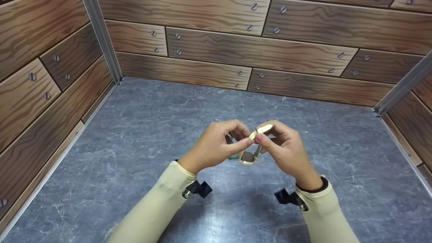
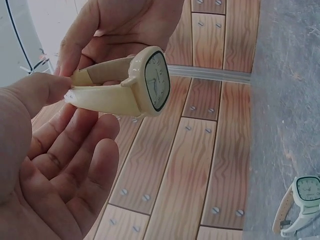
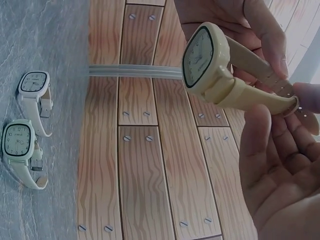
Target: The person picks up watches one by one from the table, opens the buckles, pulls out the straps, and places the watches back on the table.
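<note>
A cream yellow wristwatch [image 1: 265, 128] with a rounded square case is held up between both hands, its strap bent into a loop. My left hand [image 1: 217, 145] pinches the strap between thumb and fingertips. From the other side my right hand [image 1: 285, 150] pinches it too, thumb close to the left thumb. In the right wrist view, the holed strap end [image 3: 306, 120] sticks out past a band around the strap near the fingertips. The watch dial [image 2: 158, 82] faces away from the palms, its case hanging below the fingers.
A white watch [image 3: 34, 82] and a pale green watch [image 3: 17, 140] lie side by side on the grey marbled table [image 1: 135, 135]. Wood-patterned walls [image 1: 209, 47] with metal corner posts [image 1: 104, 40] enclose the table at the back and sides.
</note>
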`<state>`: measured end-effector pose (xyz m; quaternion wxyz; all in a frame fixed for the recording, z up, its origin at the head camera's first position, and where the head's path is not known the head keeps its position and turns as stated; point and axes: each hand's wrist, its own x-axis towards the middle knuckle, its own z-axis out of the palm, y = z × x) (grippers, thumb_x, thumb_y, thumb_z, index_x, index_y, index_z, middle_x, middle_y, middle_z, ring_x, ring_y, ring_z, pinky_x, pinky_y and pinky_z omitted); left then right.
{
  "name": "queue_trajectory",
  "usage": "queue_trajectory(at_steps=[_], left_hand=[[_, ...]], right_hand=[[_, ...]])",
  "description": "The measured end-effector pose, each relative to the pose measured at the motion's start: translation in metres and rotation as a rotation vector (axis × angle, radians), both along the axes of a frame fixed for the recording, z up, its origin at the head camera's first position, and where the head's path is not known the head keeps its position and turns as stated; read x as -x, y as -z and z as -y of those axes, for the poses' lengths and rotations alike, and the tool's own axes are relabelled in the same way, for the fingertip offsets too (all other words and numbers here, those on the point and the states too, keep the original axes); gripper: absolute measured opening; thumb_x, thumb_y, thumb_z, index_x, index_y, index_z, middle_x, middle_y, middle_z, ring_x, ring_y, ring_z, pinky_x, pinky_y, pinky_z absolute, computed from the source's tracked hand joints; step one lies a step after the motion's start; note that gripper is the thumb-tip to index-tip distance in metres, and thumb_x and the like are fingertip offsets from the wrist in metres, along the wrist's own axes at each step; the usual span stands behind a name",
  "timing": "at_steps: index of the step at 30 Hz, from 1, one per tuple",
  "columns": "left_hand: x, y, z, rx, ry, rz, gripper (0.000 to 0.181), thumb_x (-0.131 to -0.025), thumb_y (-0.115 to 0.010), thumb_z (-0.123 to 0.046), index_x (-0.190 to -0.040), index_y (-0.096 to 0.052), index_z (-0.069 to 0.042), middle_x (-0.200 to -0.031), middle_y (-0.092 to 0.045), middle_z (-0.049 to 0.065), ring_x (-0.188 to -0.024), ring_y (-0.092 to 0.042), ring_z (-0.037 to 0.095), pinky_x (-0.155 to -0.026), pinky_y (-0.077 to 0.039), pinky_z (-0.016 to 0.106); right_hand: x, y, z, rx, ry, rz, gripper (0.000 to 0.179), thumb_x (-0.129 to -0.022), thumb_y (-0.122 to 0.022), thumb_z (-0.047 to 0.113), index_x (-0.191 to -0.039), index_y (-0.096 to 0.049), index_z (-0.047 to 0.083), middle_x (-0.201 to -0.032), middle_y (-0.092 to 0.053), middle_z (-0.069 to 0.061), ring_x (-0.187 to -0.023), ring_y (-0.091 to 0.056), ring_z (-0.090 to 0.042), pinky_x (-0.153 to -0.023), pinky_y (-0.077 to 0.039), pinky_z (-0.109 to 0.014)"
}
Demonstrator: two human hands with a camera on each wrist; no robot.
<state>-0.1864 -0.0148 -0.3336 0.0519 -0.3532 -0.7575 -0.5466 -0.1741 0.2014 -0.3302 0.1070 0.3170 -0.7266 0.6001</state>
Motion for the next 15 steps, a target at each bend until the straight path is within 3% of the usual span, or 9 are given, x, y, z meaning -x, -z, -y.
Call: queue_trajectory(at_steps=[5, 15], left_hand=[[0.0000, -0.0018, 0.0023, 0.008, -0.005, -0.007, 0.013, -0.100, -0.071, -0.026, -0.101, -0.073, -0.012, -0.087, -0.070, -0.006, -0.078, -0.065, 0.007, -0.066, -0.057, 0.027], [0.0012, -0.0013, 0.0065, 0.065, -0.003, -0.017, 0.009, -0.099, -0.071, -0.021, -0.100, -0.072, -0.013, -0.088, -0.071, -0.006, -0.080, -0.066, 0.006, -0.068, -0.059, 0.030]], right_hand=[[0.0003, 0.0002, 0.0007, 0.034, -0.010, -0.011, 0.006, -0.098, -0.060, -0.010, -0.103, -0.065, -0.011, -0.090, -0.067, -0.005, -0.076, -0.064, -0.012, -0.060, -0.055, -0.023], [-0.0008, -0.0019, -0.0014, 0.072, -0.006, -0.028, 0.007, -0.098, -0.061, -0.010, -0.103, -0.062, -0.015, -0.089, -0.066, -0.005, -0.076, -0.062, -0.012, -0.059, -0.055, -0.022]])
